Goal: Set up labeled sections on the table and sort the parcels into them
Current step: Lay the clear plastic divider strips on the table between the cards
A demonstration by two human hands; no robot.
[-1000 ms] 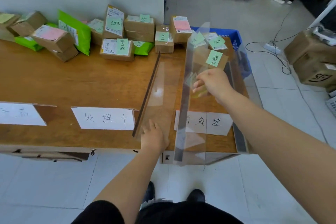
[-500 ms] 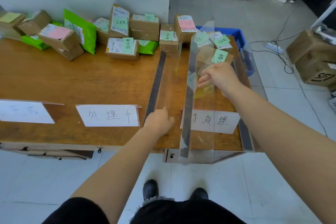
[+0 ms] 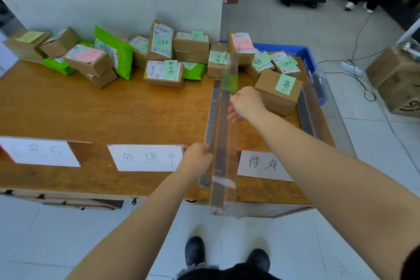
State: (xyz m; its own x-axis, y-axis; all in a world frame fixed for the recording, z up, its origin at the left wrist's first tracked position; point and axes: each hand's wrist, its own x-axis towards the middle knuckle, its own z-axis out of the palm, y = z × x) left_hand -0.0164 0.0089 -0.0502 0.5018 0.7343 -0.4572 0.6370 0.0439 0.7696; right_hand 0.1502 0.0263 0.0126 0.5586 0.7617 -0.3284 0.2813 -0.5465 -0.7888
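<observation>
Right now both hands grip the clear divider [image 3: 223,134] — left hand [image 3: 197,158] low-centre, right hand [image 3: 246,103] mid-frame — standing it between two labels [image 3: 147,157].

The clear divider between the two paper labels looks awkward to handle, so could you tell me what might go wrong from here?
1. The clear divider sticks out past the table edge at its near end, so it could tip or slide off if let go.
2. The right hand holds it beside a brown box; a swing could knock that box.
3. The left hand sits by the middle label, which could get pushed askew.
</observation>
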